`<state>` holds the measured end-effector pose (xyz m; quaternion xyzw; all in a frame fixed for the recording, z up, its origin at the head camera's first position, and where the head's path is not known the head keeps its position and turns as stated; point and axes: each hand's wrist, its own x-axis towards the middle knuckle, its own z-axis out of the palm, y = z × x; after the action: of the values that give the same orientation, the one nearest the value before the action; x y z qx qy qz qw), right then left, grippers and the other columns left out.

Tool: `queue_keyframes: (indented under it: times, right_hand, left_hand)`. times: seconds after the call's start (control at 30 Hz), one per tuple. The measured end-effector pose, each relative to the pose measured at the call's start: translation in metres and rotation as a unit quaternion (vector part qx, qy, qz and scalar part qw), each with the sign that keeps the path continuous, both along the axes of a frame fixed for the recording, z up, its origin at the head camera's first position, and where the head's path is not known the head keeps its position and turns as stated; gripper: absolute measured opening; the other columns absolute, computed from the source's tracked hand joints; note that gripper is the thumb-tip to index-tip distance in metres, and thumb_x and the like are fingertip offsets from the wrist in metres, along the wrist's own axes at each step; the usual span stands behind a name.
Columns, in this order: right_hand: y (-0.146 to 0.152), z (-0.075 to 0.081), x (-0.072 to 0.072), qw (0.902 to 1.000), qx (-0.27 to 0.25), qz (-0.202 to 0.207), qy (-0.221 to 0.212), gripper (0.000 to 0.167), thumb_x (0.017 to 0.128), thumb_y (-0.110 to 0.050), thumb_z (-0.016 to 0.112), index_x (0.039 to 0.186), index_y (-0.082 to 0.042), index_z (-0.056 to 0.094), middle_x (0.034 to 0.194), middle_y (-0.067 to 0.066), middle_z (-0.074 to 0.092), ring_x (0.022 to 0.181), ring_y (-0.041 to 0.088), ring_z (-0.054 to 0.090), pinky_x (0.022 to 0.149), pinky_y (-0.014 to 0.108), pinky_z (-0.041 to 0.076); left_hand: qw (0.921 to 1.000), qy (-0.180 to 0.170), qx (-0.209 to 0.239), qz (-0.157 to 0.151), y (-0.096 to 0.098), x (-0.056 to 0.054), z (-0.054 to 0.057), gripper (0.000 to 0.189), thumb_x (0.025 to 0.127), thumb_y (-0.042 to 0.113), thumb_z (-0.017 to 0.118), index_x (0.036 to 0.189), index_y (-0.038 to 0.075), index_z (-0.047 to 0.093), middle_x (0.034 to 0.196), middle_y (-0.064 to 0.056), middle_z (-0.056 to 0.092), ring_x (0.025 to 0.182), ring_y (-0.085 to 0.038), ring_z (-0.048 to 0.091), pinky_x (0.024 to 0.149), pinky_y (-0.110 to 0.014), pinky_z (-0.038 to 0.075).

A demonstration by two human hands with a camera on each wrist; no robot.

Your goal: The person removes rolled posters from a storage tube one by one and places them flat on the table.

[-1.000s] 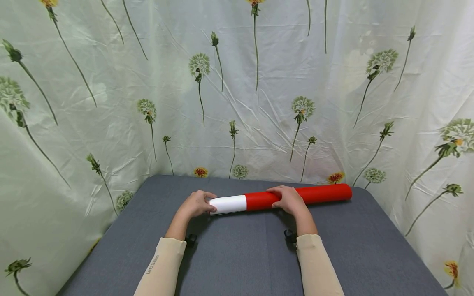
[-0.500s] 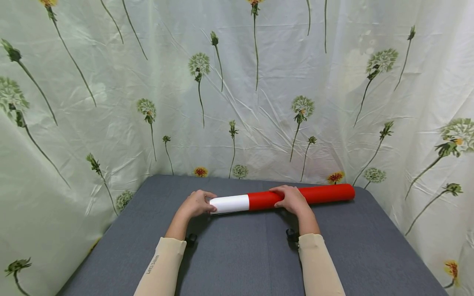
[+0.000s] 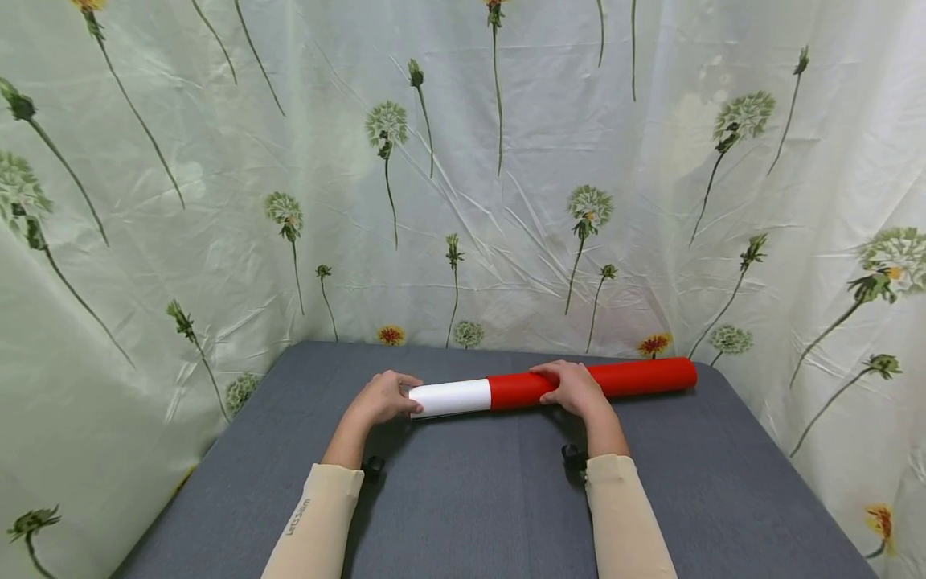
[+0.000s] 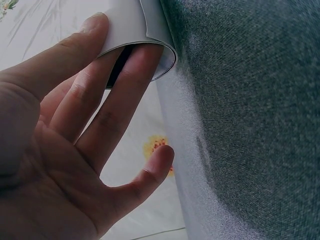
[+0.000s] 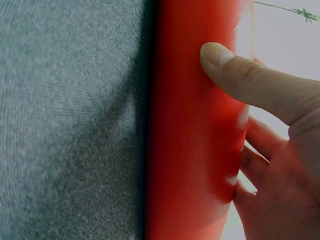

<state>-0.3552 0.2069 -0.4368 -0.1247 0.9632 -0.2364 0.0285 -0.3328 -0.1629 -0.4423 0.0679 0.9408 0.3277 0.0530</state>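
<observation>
A long red tube (image 3: 644,378) lies across the far part of the table, and a white rolled sheet (image 3: 450,399) sticks out of its left end. My left hand (image 3: 381,400) pinches the white roll at its free end. In the left wrist view, the thumb lies outside the roll (image 4: 125,22) while two fingers reach into its hollow opening. My right hand (image 3: 573,390) grips the red tube around its middle. The right wrist view has the thumb pressed on the red surface (image 5: 195,125), with the other fingers partly hidden behind it.
A dark grey cloth-covered table (image 3: 463,498) spreads under both hands. Behind it and along the sides hangs a pale curtain (image 3: 463,201) printed with dandelions, close to the table's far edge.
My right hand and the red tube have shifted slightly to the right. More of the white roll shows, while my left hand stays in place on its end.
</observation>
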Motion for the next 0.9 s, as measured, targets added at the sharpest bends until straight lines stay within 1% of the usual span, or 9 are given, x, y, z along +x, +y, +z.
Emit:
queue_keyframes:
  times: [0.3, 0.57, 0.73, 0.9]
  right_hand:
    - [0.0033, -0.0008, -0.0024, 1.0000, -0.006, -0.004, -0.003, 0.058, 0.090, -0.012, 0.083, 0.146, -0.019, 0.066, 0.155, 0.020, 0.057, 0.148, 0.046, 0.044, 0.130, 0.065, 0.016]
    - [0.0053, 0.0003, -0.0003, 1.0000, -0.004, -0.002, 0.002, 0.057, 0.090, -0.011, 0.083, 0.144, -0.018, 0.067, 0.154, 0.021, 0.057, 0.147, 0.047, 0.045, 0.130, 0.064, 0.014]
    - [0.0077, -0.0003, -0.0006, 1.0000, -0.003, -0.001, 0.004, 0.057, 0.089, -0.010, 0.083, 0.144, -0.018, 0.068, 0.153, 0.022, 0.058, 0.147, 0.048, 0.045, 0.130, 0.064, 0.014]
    - [0.0098, -0.0005, -0.0017, 0.9999, -0.010, -0.006, -0.003, 0.058, 0.089, -0.009, 0.083, 0.144, -0.017, 0.067, 0.154, 0.022, 0.058, 0.148, 0.047, 0.045, 0.131, 0.064, 0.012]
  left_hand:
    - [1.0000, -0.001, -0.001, 0.002, -0.0014, 0.0001, 0.0009, 0.054, 0.087, 0.015, 0.088, 0.138, 0.008, 0.072, 0.087, -0.006, 0.080, 0.071, -0.014, 0.073, 0.069, -0.030, 0.054]
    - [1.0000, 0.001, -0.005, -0.003, -0.0008, -0.0003, 0.0016, 0.054, 0.087, 0.015, 0.088, 0.138, 0.006, 0.071, 0.091, -0.007, 0.081, 0.072, -0.013, 0.072, 0.069, -0.031, 0.054]
    - [1.0000, -0.001, -0.003, -0.001, -0.0007, 0.0003, 0.0025, 0.054, 0.086, 0.015, 0.088, 0.137, 0.007, 0.072, 0.091, -0.008, 0.081, 0.071, -0.013, 0.072, 0.069, -0.030, 0.054]
    - [1.0000, -0.001, -0.002, -0.001, -0.0009, 0.0002, 0.0028, 0.054, 0.086, 0.015, 0.088, 0.137, 0.007, 0.072, 0.092, -0.008, 0.081, 0.072, -0.013, 0.072, 0.070, -0.031, 0.054]
